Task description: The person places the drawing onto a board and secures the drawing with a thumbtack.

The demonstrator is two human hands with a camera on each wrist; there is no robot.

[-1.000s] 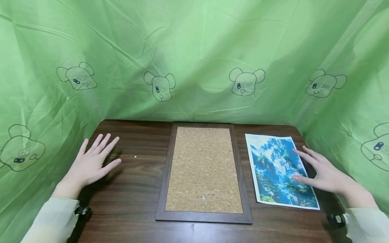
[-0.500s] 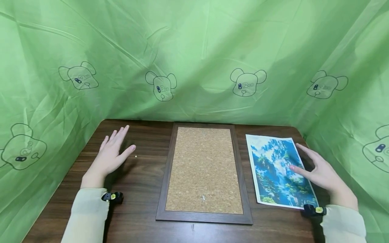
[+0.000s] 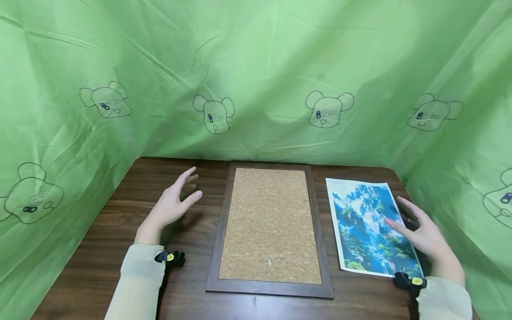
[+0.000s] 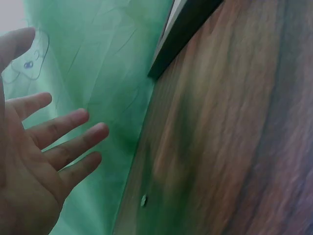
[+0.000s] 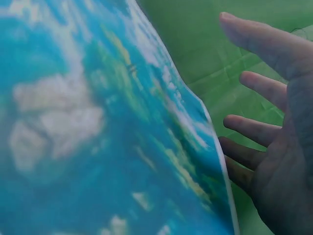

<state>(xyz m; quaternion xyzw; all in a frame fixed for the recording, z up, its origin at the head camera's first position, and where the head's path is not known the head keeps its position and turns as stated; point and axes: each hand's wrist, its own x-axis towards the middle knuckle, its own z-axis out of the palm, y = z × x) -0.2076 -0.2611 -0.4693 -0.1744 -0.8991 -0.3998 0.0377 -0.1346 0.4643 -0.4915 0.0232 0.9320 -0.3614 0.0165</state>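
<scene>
A framed cork board (image 3: 272,226) lies flat in the middle of the table. To its right lies a paper print of a blue mountain landscape with waterfalls (image 3: 360,222). My right hand (image 3: 426,233) is at the print's right edge, thumb over the picture and the other fingers beyond the edge. In the right wrist view the lower fingers (image 5: 239,174) come right up to the sheet's border, which bulges slightly. My left hand (image 3: 172,204) hovers left of the board, its fingers spread and relaxed in the left wrist view, holding nothing.
A small pale object (image 4: 144,199) lies on the wooden table (image 3: 120,213) near the left hand; in the head view that hand hides it. Green cloth (image 3: 264,66) printed with bear heads hangs behind the table and along both sides.
My left hand has moved right, toward the board, and turned from palm down to palm sideways. My right hand has drawn back slightly to the print's right edge. The board stays put.
</scene>
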